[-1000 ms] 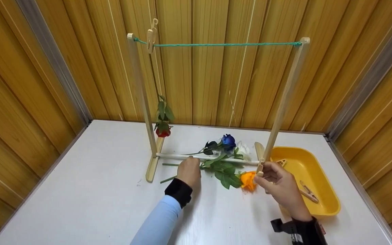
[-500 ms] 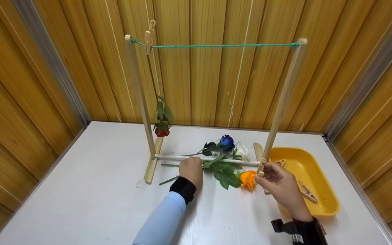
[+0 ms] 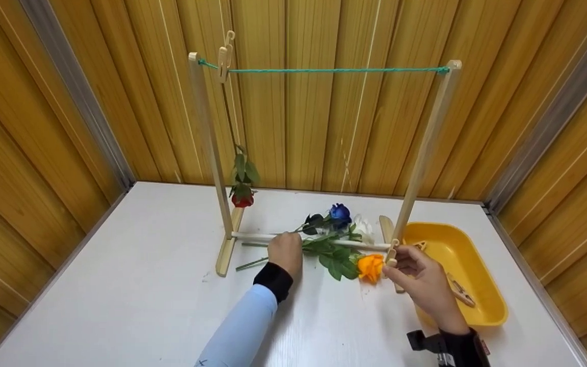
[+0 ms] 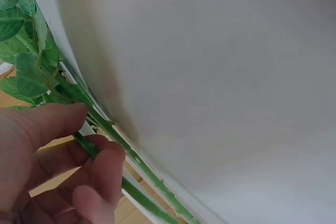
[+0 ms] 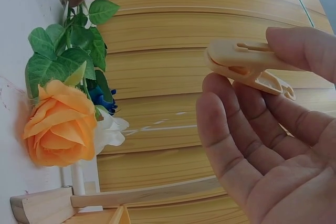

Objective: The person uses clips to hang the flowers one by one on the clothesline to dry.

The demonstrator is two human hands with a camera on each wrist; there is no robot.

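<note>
My left hand (image 3: 286,252) pinches a green rose stem (image 4: 142,198) between thumb and fingers, low by the rack's white crossbar (image 3: 258,236); a second stem (image 4: 163,187) runs alongside. The orange rose (image 3: 371,267) lies with its bloom toward my right hand (image 3: 426,280). That hand holds a light wooden clothespin (image 5: 247,59) between thumb and fingertips, its jaws closed. Behind the leaves lie a blue rose (image 3: 340,213) and a white rose (image 3: 364,228). A red rose (image 3: 243,199) hangs head down from a clothespin (image 3: 223,63) on the green line (image 3: 324,70).
The line spans two wooden posts (image 3: 423,137) on flat feet. At the right a yellow tray (image 3: 492,306) holds more clothespins (image 3: 460,290), close beside my right hand. Wood-patterned walls (image 3: 309,132) enclose the white table (image 3: 120,285).
The orange rose has shifted slightly, and the front stem end now reaches a little farther left. Both hands stay in nearly the same place; the right still holds the clothespin.
</note>
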